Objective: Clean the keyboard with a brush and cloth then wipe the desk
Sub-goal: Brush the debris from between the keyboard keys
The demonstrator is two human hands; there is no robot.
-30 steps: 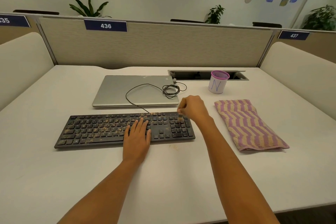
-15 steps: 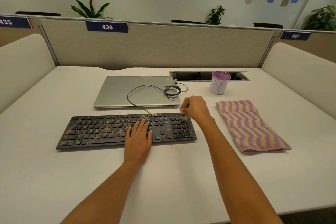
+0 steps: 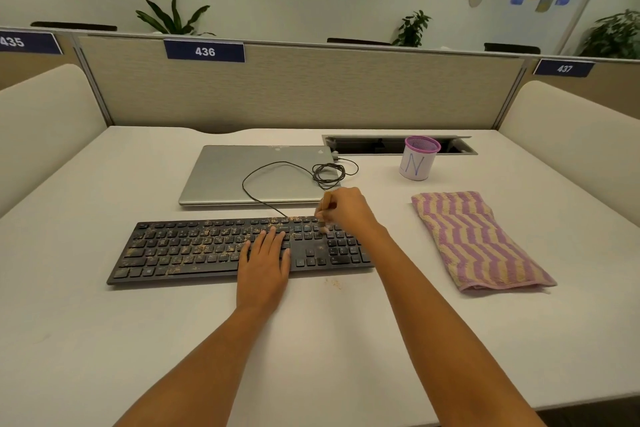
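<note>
On the surface (image 3: 311, 340) the left hand (image 3: 265, 265) lay flat, fingers (image 3: 271, 236) straight, pinning the keyboard (image 3: 194, 250) at its middle. Just beyond, the right hand (image 3: 346, 210) gripped a small brush (image 3: 324, 222), bristles on the right-end keys. Brushing looked to be the step in hand; grit covered the left half, so strokes needed to work leftward. The cloth (image 3: 478, 239) lay unused at right.

The desk (image 3: 104, 340) is carrying a dusty keyboard (image 3: 194, 250), a closed laptop (image 3: 235, 177), a cup (image 3: 415, 165) and a striped cloth (image 3: 481, 239) — crumbs (image 3: 333, 283) lying beside the keyboard.
</note>
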